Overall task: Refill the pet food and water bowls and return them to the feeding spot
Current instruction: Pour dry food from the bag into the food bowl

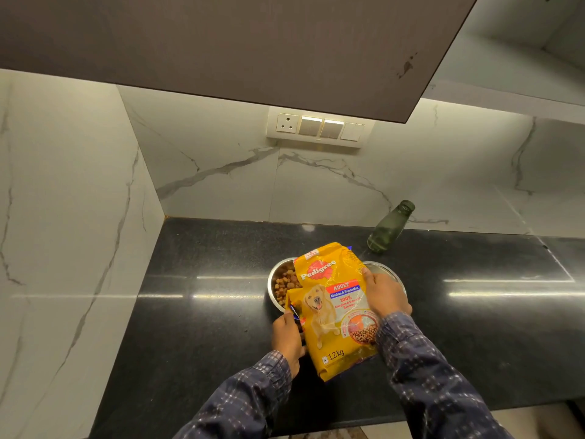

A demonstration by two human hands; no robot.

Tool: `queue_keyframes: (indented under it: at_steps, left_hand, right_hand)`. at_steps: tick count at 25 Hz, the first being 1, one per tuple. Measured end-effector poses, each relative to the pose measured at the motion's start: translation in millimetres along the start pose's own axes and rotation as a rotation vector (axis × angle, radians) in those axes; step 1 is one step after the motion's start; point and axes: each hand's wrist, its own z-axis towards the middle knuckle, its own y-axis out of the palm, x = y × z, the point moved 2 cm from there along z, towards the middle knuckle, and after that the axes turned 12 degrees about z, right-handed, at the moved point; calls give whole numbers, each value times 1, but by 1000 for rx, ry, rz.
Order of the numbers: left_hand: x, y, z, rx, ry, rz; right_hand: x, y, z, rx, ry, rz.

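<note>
Two hands hold the yellow dog food bag [332,308] tilted over the steel bowls on the black tabletop [205,312]. My left hand [287,339] pinches the bag's lower left edge; my right hand [384,296] curls round its right side, so both grips are closed on the bag and steady its mouth toward the food bowl [278,285]. Kibble already shows in that bowl, which lies half hidden under the bag. The second bowl [387,270], just beside it at right, appears bare of water, though my hand covers most of it. The green bottle [391,228] stands uncapped behind, presumably the water source. Neither bowl is yet at the feeding spot.
</note>
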Motion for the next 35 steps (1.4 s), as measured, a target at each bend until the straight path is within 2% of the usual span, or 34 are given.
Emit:
queue_keyframes:
  at_steps: [15, 19, 26, 35]
  left_hand:
    - [-2, 3, 6, 19, 38, 118]
    - [4, -1, -3, 20, 49, 47]
    - [-9, -8, -2, 33, 82, 87]
    - [-12, -15, -3, 54, 197, 161]
  right_hand:
    - [5, 5, -2, 26, -4, -7]
    - [15, 4, 2, 9, -34, 95]
    - [41, 16, -6, -50, -4, 252]
    - [94, 39, -34, -16, 135, 757]
